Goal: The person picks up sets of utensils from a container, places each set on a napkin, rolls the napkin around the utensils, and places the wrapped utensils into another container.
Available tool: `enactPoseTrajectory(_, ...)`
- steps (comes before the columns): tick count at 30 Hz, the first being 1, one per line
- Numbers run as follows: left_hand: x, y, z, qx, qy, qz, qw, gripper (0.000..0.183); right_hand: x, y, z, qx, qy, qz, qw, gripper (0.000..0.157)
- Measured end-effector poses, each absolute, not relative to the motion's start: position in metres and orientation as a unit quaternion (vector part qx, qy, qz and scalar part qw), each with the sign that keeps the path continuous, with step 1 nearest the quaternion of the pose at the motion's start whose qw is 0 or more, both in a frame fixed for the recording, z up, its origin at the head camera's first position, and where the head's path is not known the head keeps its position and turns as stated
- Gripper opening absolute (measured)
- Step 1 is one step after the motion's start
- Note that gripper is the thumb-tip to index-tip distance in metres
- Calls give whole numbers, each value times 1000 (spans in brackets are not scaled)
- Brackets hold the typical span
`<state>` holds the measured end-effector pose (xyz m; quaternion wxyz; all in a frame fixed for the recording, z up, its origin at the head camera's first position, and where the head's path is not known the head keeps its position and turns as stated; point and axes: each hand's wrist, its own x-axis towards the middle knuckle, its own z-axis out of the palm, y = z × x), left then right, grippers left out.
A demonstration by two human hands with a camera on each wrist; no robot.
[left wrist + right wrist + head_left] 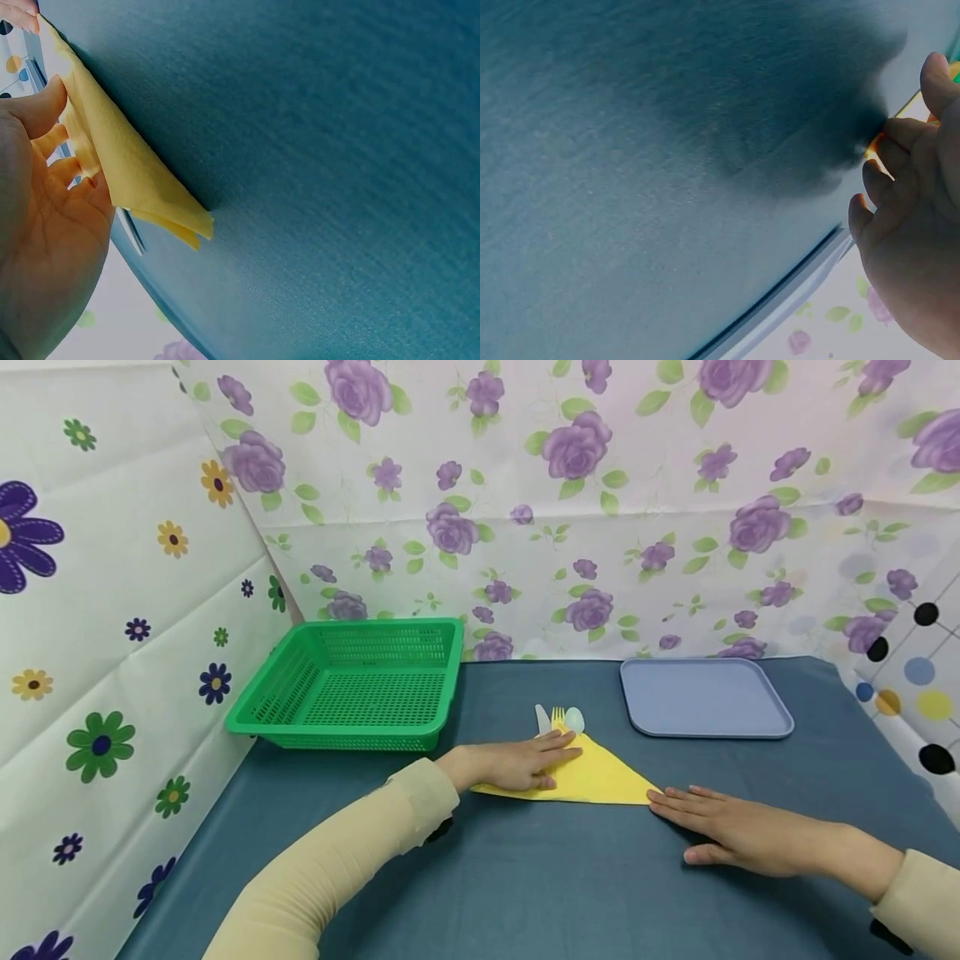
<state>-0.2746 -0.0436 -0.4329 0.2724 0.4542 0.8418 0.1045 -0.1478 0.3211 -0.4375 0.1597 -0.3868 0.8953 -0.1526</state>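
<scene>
A yellow napkin (600,775), folded to a triangle, lies on the blue-covered table. From its top edge stick out a white knife (542,719), a yellow fork (558,717) and a pale spoon (574,720); their lower parts are hidden under the napkin and hand. My left hand (528,762) lies flat over the napkin's left half with fingers extended. In the left wrist view the napkin (124,154) shows a layered folded corner beside the palm. My right hand (750,828) has straight fingers, its fingertips touching the napkin's right corner.
A green perforated basket (337,731) stands at the back left. At the back right lies a grey-blue tray (705,697). Flowered cloth (517,560) hangs behind the table, with more patterned cloth along the left and right sides.
</scene>
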Motion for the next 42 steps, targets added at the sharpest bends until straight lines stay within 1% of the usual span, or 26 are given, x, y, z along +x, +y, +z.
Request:
enactPoseTrajectory(5, -273, -42, -432, 455, 841, 106, 273, 69, -151, 315, -430, -342, 906, -168, 185, 66)
enactPoseTrajectory(7, -274, -42, -432, 455, 841, 107, 272, 69, -156, 305, -425, -320, 913, -179, 179, 63)
enactPoseTrajectory(10, -275, -42, -432, 450, 845, 112, 267, 71, -168, 282, -423, -307, 918, -203, 145, 57)
enactPoseTrajectory(14, -276, -42, -432, 443, 848, 127, 262, 73, -181, 250, -431, -333, 907, -224, 123, 58)
enactPoseTrajectory(18, -277, -40, -432, 443, 849, 135, 256, 72, -190, 232, -443, -364, 898, -219, 111, 60)
enactPoseTrajectory(23, -277, -41, -429, 441, 851, 135, 250, 71, -197, 226, -453, -379, 894, -215, 104, 62)
enactPoseTrajectory(26, -277, -42, -429, 441, 855, 132, 241, 70, -199, 226, -453, -386, 891, -215, 109, 62)
enactPoseTrajectory(29, -276, -44, -429, 435, 861, 131, 227, 69, -199, 225, -452, -393, 889, -209, 108, 60)
enactPoseTrajectory(33, -271, -48, -431, 420, 876, 116, 209, 72, -199, 223, -451, -391, 891, -202, 109, 57)
enactPoseTrajectory(38, -266, -53, -433, 420, 880, 99, 198, 72, -202, 216, -449, -383, 899, -191, 89, 51)
enactPoseTrajectory(42, -265, -53, -435, 425, 877, 104, 199, 72, -205, 209, -451, -386, 901, -187, 72, 53)
